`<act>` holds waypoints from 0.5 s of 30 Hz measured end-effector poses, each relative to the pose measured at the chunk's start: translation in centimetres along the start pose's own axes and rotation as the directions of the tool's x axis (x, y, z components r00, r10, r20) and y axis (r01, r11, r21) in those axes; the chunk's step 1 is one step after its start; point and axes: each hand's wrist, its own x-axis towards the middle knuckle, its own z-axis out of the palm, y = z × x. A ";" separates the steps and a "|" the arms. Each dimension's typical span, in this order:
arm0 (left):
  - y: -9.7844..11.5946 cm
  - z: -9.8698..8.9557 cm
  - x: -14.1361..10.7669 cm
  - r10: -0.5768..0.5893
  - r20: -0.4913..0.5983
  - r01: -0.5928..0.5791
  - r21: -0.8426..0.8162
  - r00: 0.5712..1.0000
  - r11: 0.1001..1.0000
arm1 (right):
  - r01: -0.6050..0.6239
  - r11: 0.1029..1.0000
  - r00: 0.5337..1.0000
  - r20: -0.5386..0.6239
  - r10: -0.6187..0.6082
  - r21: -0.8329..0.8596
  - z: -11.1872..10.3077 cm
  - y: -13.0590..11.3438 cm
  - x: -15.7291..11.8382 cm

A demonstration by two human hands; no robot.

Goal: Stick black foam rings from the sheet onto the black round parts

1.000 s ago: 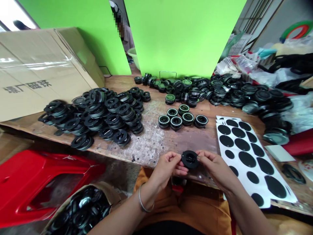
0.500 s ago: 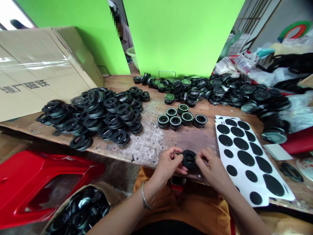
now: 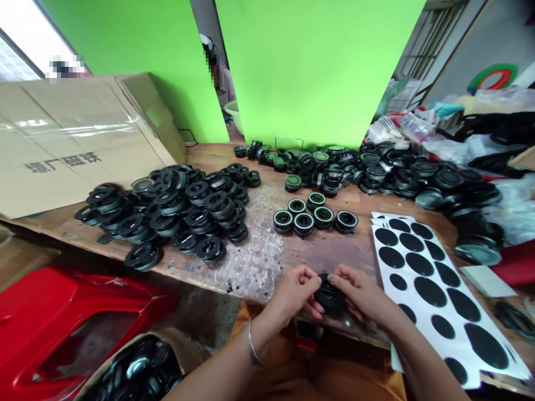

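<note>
Your left hand [image 3: 298,291] and right hand [image 3: 355,291] pinch a black disc [image 3: 328,294] between them, while a carton [image 3: 98,365] below holds many dark round parts [image 3: 144,362].

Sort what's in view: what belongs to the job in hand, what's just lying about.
Likely in the job:
black disc, held by left hand and right hand
similar discs piled on the left
six light-rimmed discs
sheet of black circles

Apparently just lying about:
red stool
white block
green and orange rings
</note>
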 end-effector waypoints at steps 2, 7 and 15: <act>0.1 -0.1 0.4 -0.006 0.037 0.006 0.017 0.999 1.000 | -0.017 1.000 1.000 0.007 0.017 0.019 0.4 0.2 0.6; -1.0 0.1 1.1 -0.013 0.066 0.012 0.007 0.998 1.000 | -0.034 0.999 0.996 -0.088 0.033 -0.008 1.7 1.6 0.8; 5.8 -4.9 -0.7 0.198 0.011 -0.198 0.115 0.980 0.973 | 0.127 0.987 0.966 -0.238 -0.101 0.097 1.2 4.4 -3.5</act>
